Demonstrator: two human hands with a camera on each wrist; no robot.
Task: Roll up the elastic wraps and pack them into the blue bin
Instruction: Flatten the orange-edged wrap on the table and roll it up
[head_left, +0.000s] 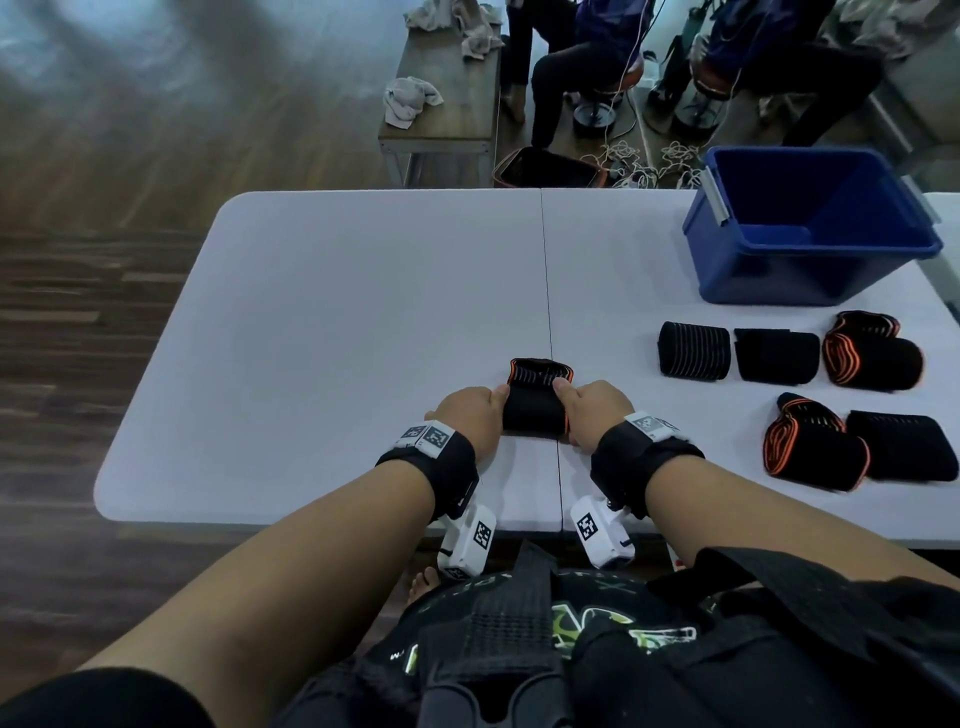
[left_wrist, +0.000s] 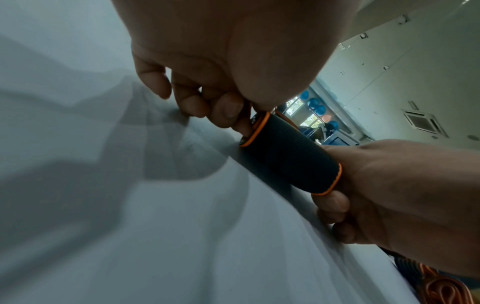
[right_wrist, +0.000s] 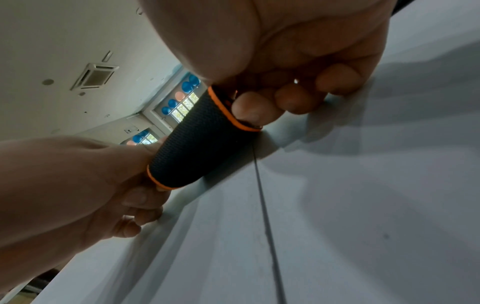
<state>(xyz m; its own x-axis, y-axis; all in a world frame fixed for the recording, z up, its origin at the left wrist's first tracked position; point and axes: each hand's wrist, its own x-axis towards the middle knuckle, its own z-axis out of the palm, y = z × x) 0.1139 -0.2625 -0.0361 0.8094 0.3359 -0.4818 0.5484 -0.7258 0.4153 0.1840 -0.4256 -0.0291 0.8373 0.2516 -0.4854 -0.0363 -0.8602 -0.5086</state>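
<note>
Between both hands' grip, wrap (head_left: 536, 402)

Both hands low, fingers curled inward

Both forearms reach forward side by side, each wrist banded with a black strap. The left hand (head_left: 470, 415) and right hand (head_left: 597, 410) face each other knuckles up, thumbs pointing forward, fingers (left_wrist: 228, 111) curled under and pinching

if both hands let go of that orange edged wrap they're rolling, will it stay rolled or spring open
Probably loosens: the wrap is elastic fabric, and no fastening shows. The left hand and right hand each grip an end, which suggests it needs holding. The free tail still lies flat on the table, so it should not roll far. It looks soft and light, squashing rather than slipping when lifted.
</note>
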